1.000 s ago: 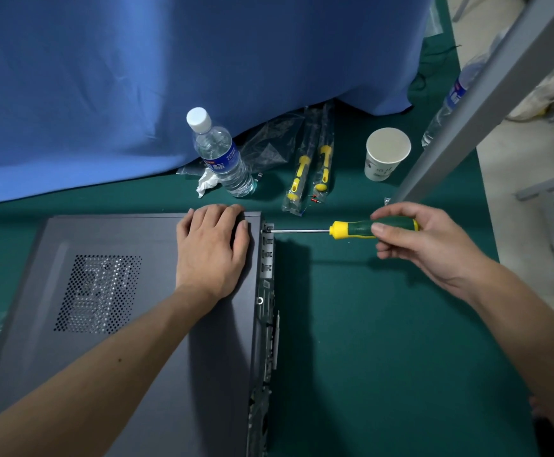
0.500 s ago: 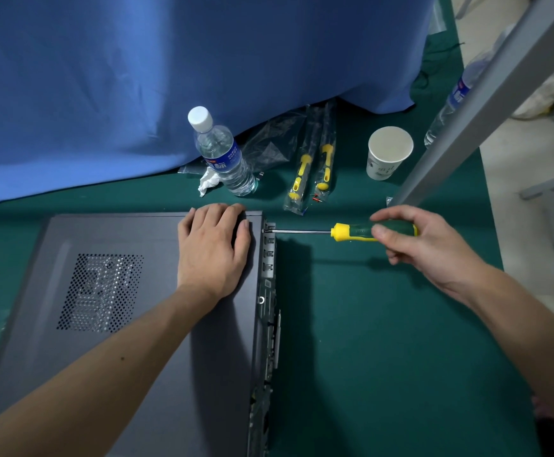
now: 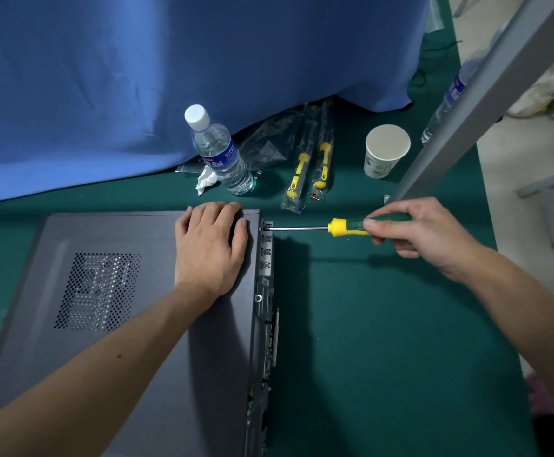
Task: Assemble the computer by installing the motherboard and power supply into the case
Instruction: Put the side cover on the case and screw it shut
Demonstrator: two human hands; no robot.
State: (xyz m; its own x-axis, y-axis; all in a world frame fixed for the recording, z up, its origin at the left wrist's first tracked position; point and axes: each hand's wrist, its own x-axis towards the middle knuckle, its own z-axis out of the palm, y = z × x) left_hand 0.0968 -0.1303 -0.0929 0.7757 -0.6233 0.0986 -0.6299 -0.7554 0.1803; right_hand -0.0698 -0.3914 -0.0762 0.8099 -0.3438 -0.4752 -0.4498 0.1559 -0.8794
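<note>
Writing: the clear plastic water bottle with a white cap (image 3: pixel 220 153) is wearing a blue label with white characters, too small to read; the white paper cup (image 3: pixel 385 150) is showing faint grey print, also unreadable.
Counts: one case, one screwdriver in use, two bagged yellow-handled screwdrivers (image 3: pixel 307 166), two water bottles, one cup, one crumpled white tissue (image 3: pixel 205 183).
Case: the dark grey metal computer case (image 3: pixel 120 308) is lying flat on the green counter (image 3: pixel 384 341), its side panel facing up with a perforated vent patch (image 3: pixel 97 291); its bare metal rear edge with slots (image 3: pixel 264 308) is facing right.
Left hand: the left hand (image 3: pixel 209 249) is resting palm down on the case's far right corner, its fingers straight and together, holding nothing.
Right hand: the right hand (image 3: pixel 414 232) is to the right of the case, its fingers curled round the green and yellow handle of a screwdriver (image 3: pixel 345 226).
Screwdriver: it is lying level, its steel tip touching the case's rear edge at the far corner.
Beyond the case: the first bottle, tissue, bagged screwdrivers and cup are sitting on the counter by a hanging blue cloth (image 3: pixel 170 77).
Second bottle: a second clear bottle with a blue label (image 3: pixel 447 103) is standing right of the cup, partly hidden behind a slanting grey metal beam (image 3: pixel 486 94).
</note>
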